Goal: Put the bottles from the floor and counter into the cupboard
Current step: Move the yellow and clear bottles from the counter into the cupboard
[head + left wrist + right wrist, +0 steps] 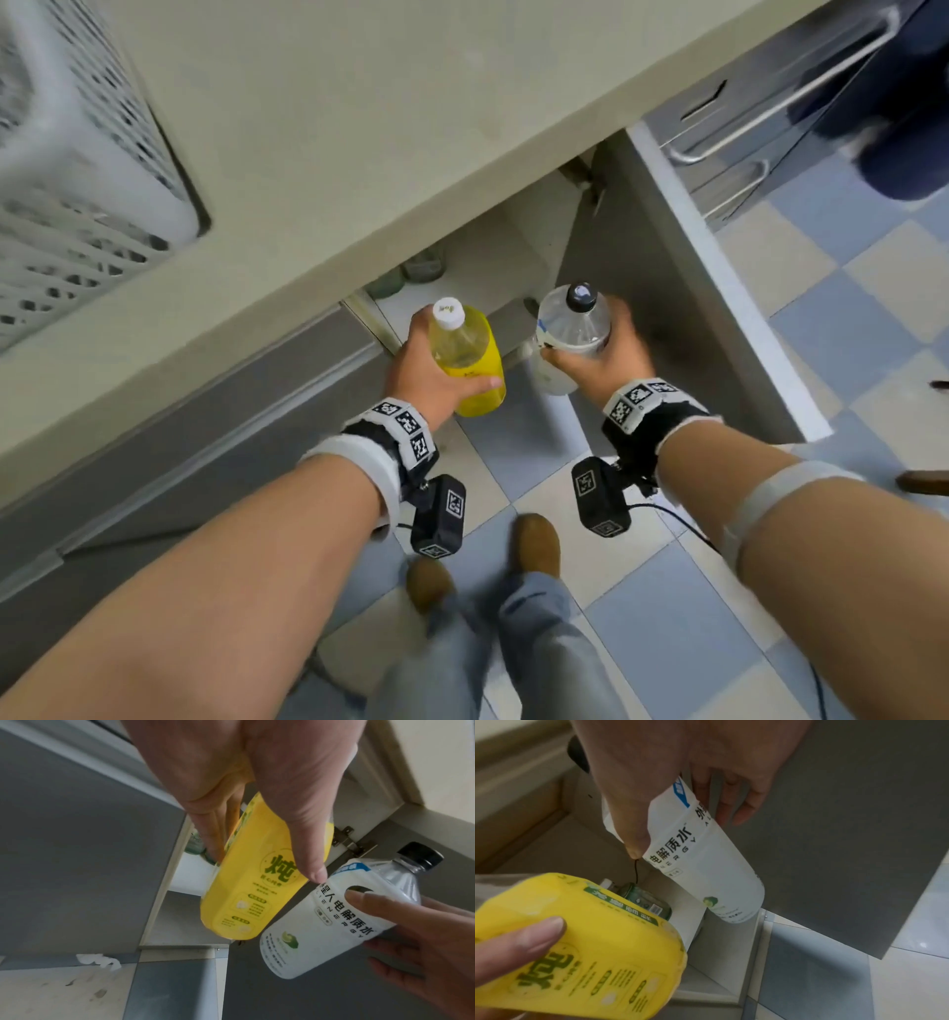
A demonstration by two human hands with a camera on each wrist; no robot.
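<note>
The left hand (pixel 426 370) is gripping the yellow bottle (pixel 464 354) and the right hand (pixel 606 349) the white-labelled bottle (pixel 570 329), both hanging before the open cupboard (pixel 493 267); lowering each upright, clear of the green jars (pixel 645 898) standing far left, seems advisable.

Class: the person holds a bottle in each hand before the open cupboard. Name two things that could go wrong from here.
1. The yellow bottle and the white-labelled bottle are close together; they may knock on the way in.
2. Green glass bottles already stand inside the cupboard; a new bottle could tip them.
</note>
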